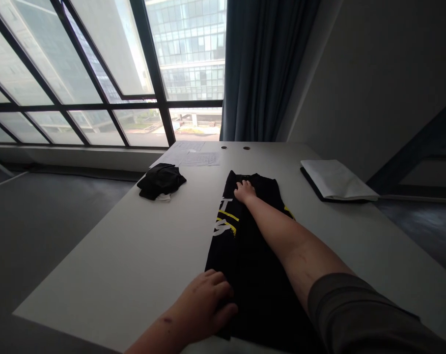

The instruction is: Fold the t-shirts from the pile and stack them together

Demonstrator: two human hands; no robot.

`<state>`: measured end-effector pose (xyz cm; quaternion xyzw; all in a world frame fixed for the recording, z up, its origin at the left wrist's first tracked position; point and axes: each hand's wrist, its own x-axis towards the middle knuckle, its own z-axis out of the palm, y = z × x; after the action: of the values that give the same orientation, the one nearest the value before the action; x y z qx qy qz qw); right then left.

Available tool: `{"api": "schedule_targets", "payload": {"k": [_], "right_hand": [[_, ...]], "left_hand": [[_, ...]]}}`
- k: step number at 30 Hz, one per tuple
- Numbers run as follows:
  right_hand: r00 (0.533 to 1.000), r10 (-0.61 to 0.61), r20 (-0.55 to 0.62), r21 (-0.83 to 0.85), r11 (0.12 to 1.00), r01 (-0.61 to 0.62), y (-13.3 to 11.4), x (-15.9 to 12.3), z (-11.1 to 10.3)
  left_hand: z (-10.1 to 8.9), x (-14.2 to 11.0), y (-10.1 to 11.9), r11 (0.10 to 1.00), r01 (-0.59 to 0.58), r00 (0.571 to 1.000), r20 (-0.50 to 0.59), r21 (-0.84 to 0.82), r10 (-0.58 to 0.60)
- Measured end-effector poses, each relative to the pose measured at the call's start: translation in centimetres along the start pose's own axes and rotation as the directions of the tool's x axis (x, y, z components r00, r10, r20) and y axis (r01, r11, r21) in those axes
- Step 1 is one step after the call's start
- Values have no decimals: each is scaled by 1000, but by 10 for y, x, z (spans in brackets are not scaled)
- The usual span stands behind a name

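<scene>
A black T-shirt (260, 275) lies lengthwise on the white table, folded narrow, with its collar end away from me. White lettering and yellow stripes show along its left side, and a bit of yellow on its right. Near the front, my left hand (208, 302) is at the shirt's left edge, fingers curled over the black cloth and thumb toward the right; the fingertips are partly hidden. Farther off, my right hand (245, 191) rests on the shirt just below the collar, its fingers spread on the fabric. My right forearm crosses above the shirt's right side.
On the white table (164, 255), a crumpled black cloth (160, 179) with a white bit lies at left. Papers (199, 158) lie at the far end near two round holes. At right is a white folded item (337, 179) over something black. Windows and a dark curtain (263, 69) stand beyond.
</scene>
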<state>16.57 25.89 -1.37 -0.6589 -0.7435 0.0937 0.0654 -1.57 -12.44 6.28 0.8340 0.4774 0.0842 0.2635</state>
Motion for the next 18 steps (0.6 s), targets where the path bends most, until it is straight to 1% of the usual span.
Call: {"api": "schedule_targets", "payload": {"k": [2,3,6,8,10,12,14,16,18], "right_hand": [[1000,-3,1,8,1000,3,2,1,5],[1000,-9,2,13,1000,9,3,2,6],[999,-48,3,26,998,48,7,10,4],[998,-62,6,31,998,62,9,18,0],[999,-41,23,26,999,40,10,26,-5],[999,8,41,10,1000,-9,9,32,-9],[1000,29,0,-38,999,-29,5,37,-10],[998,-28,-52,-98,995,23,-4,42,-8],[993,-114,-41,-135,985,107,-17,47,-4]], "left_hand": [[14,7,-9,998,-2,996,-85,61,7],[21,9,-15,995,0,994,-106,98,10],[41,11,-27,984,1,995,-103,176,17],[46,9,-30,980,-8,996,-91,199,27],[45,9,-30,978,-7,996,-82,209,25],[39,14,-28,977,24,995,-97,212,-3],[30,27,-28,975,56,991,-131,215,-28],[23,46,-32,971,61,986,-167,229,-22],[20,68,-39,965,39,981,-194,258,12]]}}
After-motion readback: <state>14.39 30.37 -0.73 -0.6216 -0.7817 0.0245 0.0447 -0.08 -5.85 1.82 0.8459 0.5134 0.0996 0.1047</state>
